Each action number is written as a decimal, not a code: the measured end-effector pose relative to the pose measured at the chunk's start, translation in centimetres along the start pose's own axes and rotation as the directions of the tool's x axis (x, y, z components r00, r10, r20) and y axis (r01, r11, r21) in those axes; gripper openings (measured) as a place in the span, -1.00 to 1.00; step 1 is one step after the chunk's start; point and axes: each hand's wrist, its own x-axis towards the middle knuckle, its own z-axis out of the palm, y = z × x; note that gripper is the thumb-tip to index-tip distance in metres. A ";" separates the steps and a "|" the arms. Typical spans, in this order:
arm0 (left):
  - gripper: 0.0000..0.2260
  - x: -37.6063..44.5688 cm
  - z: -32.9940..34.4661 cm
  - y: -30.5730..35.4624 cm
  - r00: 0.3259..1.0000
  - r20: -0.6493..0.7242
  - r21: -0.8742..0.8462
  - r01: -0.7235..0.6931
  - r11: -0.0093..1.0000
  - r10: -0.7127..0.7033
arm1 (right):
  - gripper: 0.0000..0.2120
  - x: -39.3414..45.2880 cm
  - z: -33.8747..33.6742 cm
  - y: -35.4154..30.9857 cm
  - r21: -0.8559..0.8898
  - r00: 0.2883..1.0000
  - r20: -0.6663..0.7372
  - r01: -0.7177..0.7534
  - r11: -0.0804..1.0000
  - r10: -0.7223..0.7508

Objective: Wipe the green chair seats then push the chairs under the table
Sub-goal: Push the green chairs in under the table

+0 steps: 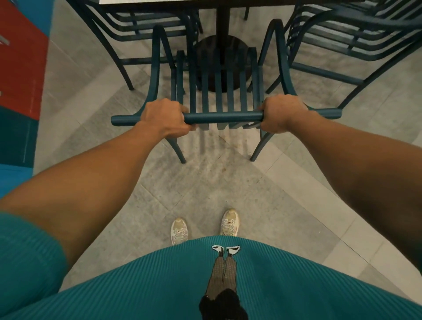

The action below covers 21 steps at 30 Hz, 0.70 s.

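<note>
1. Grey floor tiles (205, 182), laid on the diagonal, cover the ground, with a red and blue wall panel (20, 68) at 9 o'clock.
2. At 12 o'clock stands the desk (159, 2), of which only a strip of the near edge shows, on a dark post (222, 20) rising from a round black base (219, 52).
3. A green chair (219, 91) sits at the centre of the view, its back toward the person and its slatted seat pointing toward the desk base.
4. The seat front lies over the round base, while the chair's rear legs stand on the tiles well short of the desk edge.
5. The left hand (164, 118) is wrapped around the top rail (223, 117) of the chair back, fingers curled over and under the bar, at about 10 o'clock from the view's centre.
6. The right hand (282, 114) is clenched on the same rail at about 2 o'clock, thumb side toward the middle.
7. Both forearms reach forward from the lower corners of the view.
8. Another green chair (141, 34) stands at 11 o'clock beside the desk, and a third chair (356, 34) at 1 o'clock; both sit partly below the desk edge.
9. At 6 o'clock a teal ribbed shirt (159, 285) with a small printed figure fills the bottom, and two pale shoes (180, 230) stand on the tiles just above it.
</note>
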 end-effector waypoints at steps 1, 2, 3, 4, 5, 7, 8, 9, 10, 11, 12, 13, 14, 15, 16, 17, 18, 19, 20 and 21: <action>-0.37 -0.1 0.1 0.1 1.000 -0.014 -0.022 0.014 1.000 -0.014 | -0.75 -0.4 -0.1 -0.1 0.010 1.000 -0.023 -0.004 1.000 0.004; -0.27 -0.4 0.3 0.3 0.999 -0.044 -0.040 0.021 0.999 -0.023 | -0.66 -0.9 0.1 -0.2 0.024 0.997 -0.070 -0.019 1.000 0.020; -0.19 -1.2 0.6 0.8 0.995 -0.094 -0.051 0.011 0.999 -0.016 | -0.55 -1.6 0.5 -0.3 0.040 0.990 -0.133 -0.045 0.998 0.050; -0.14 -2.2 1.1 1.7 0.987 -0.158 -0.043 -0.028 0.999 0.020 | -0.42 -2.5 1.3 -0.7 0.060 0.976 -0.197 -0.085 0.995 0.095; -0.12 -3.5 2.0 2.7 0.973 -0.215 -0.019 -0.086 0.996 0.080 | -0.30 -3.7 2.2 -1.2 0.081 0.957 -0.251 -0.129 0.988 0.146; -0.15 -6.5 4.0 5.2 0.946 -0.256 0.004 -0.202 0.979 0.196 | -0.21 -6.5 4.1 -2.9 0.126 0.918 -0.328 -0.192 0.973 0.223; -0.17 -7.9 5.1 6.2 0.946 -0.234 -0.012 -0.235 0.972 0.225 | -0.20 -7.8 5.2 -3.9 0.164 0.905 -0.344 -0.204 0.965 0.250; -0.20 -8.9 6.2 7.0 0.954 -0.176 -0.034 -0.253 0.967 0.243 | -0.19 -9.0 6.2 -4.8 0.212 0.903 -0.334 -0.208 0.955 0.271; -0.22 -9.5 7.4 7.8 0.961 -0.089 -0.046 -0.266 0.963 0.261 | -0.20 -10.0 7.2 -5.5 0.260 0.914 -0.290 -0.211 0.942 0.285; -0.24 -9.9 8.5 8.4 0.960 0.007 -0.040 -0.279 0.959 0.280 | -0.22 -10.9 8.2 -6.1 0.294 0.931 -0.214 -0.227 0.928 0.295; -0.26 -10.2 9.7 9.0 0.953 0.087 -0.030 -0.288 0.957 0.290 | -0.25 -11.8 9.2 -6.4 0.313 0.945 -0.118 -0.255 0.915 0.304; -0.27 -10.3 10.6 9.7 0.945 0.142 -0.019 -0.293 0.956 0.293 | -0.27 -12.7 10.3 -6.5 0.321 0.948 -0.033 -0.288 0.902 0.315; -0.28 -10.1 11.3 10.4 0.938 0.177 -0.011 -0.301 0.953 0.298 | -0.28 -13.6 11.4 -6.3 0.322 0.942 0.026 -0.324 0.889 0.334; -0.29 -9.9 11.7 11.2 0.930 0.201 -0.006 -0.312 0.950 0.307 | -0.29 -14.6 12.3 -5.9 0.321 0.931 0.068 -0.360 0.876 0.358; -0.30 -9.6 11.8 12.2 0.922 0.222 -0.008 -0.325 0.946 0.318 | -0.29 -15.6 13.0 -5.5 0.325 0.919 0.102 -0.393 0.860 0.381; -0.31 -9.1 11.6 13.1 0.912 0.239 -0.013 -0.340 0.940 0.333 | -0.29 -16.6 13.6 -4.8 0.334 0.905 0.131 -0.425 0.841 0.405; -0.31 -8.6 11.4 14.2 0.901 0.254 -0.017 -0.358 0.933 0.351 | -0.29 -17.4 14.1 -3.9 0.346 0.891 0.158 -0.454 0.821 0.426; -0.32 -8.1 11.1 15.3 0.890 0.270 -0.019 -0.377 0.926 0.368 | -0.28 -18.2 14.4 -3.0 0.357 0.876 0.187 -0.482 0.800 0.445; -0.32 -7.5 10.7 16.5 0.880 0.284 -0.015 -0.393 0.920 0.380 | -0.28 -18.9 14.7 -2.0 0.365 0.860 0.215 -0.510 0.779 0.463; -0.31 -6.8 10.4 17.7 0.872 0.293 -0.009 -0.407 0.913 0.392 | -0.27 -19.5 15.1 -0.9 0.373 0.844 0.240 -0.537 0.757 0.480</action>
